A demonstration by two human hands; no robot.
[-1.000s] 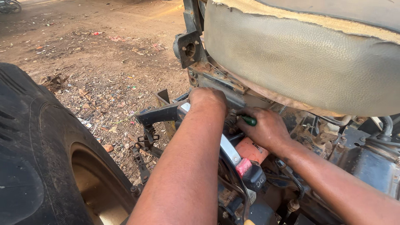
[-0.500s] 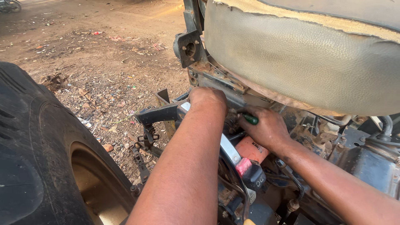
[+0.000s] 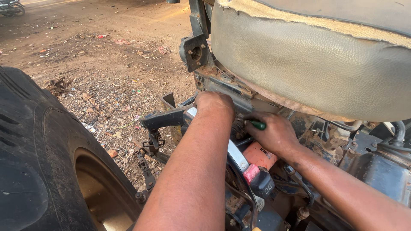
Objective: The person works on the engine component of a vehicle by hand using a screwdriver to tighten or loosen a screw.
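Head view: a green-handled tool (image 3: 258,125), probably a screwdriver, is held closed in the right hand (image 3: 274,134), under the seat (image 3: 312,72) by the rusty frame (image 3: 222,85). It is judged light, stiff, best gripped by its handle. The left hand (image 3: 214,105) is pressed there, forearm extended; its grip cannot be told. A tyre (image 3: 38,158) lies left.

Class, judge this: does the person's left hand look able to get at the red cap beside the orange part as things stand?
Probably yes: the left hand is bare and nothing covers the red cap, though its own forearm crosses close beside it.
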